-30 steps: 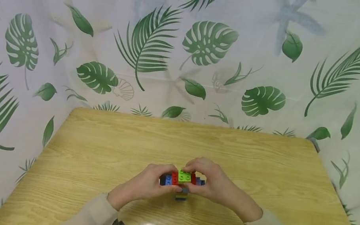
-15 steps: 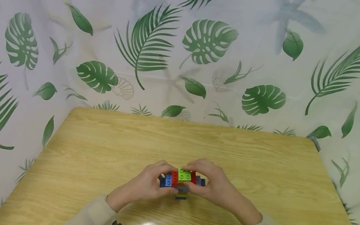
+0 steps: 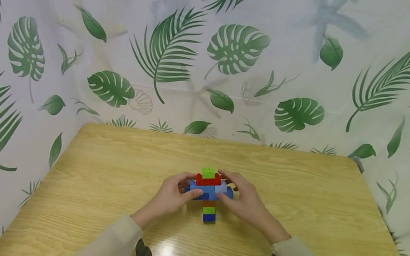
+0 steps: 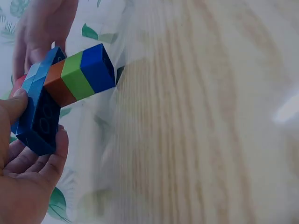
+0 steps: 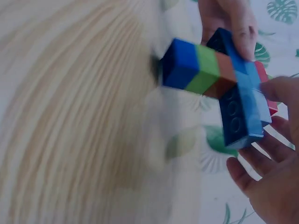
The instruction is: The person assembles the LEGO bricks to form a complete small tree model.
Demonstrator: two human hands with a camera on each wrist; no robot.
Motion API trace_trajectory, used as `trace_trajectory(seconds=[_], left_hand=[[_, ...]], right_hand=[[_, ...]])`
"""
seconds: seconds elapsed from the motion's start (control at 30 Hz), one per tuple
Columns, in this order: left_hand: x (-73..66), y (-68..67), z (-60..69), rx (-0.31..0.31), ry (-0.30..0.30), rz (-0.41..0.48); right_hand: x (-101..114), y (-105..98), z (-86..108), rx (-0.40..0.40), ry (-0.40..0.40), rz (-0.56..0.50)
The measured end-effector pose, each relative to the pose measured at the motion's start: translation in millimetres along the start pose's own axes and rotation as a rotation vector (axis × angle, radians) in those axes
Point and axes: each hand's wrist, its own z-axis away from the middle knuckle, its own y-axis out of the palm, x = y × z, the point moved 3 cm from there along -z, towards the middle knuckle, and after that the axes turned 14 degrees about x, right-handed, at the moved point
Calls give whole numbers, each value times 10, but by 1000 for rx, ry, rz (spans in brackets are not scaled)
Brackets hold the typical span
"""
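Note:
A toy brick model stands over the middle of the table, its wide blue brick layer [image 3: 204, 190] topped by red bricks [image 3: 209, 180] and a light green brick [image 3: 208, 173]. Below this runs a narrow column of an orange-brown brick [image 4: 60, 84], a lime green brick [image 4: 76, 77] and a dark blue brick [image 5: 180, 63] at the foot. My left hand [image 3: 173, 192] grips the model's left end, thumb on the front. The right hand [image 3: 249, 201] holds the other end, thumb against the light blue brick [image 5: 261, 105] and fingers behind. Whether the foot touches the table is hard to tell.
The wooden table [image 3: 122, 154] reaches back to a white curtain [image 3: 247, 121] with green leaf prints, which also hangs along both sides. Small black devices [image 3: 143, 251] are worn at both wrists.
Both hands have moved slightly away from me with the brick model. It has tipped upright, so its blue front and the column beneath now show.

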Motion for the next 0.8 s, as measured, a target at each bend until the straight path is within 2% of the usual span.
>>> trace_trajectory(seconds=[0.13,0.2,0.47,0.63,0.8], left_hand=[[60,-69,-138,-47,-54,42],[92,-93,-200,-56,-68,33],[233,-134,-346,-28,-89,-68],[274,-140,-383,23,-81,-141],[276,-148,-382,30,-77,-221]], right_hand=[[-127,54,-58,19,36,41],[-183,88,-99,22,69,57],[-394,141,-253,87,246,-34],[-500,124,-298,124,255,-26],[-524,135,-316,136,268,-22]])
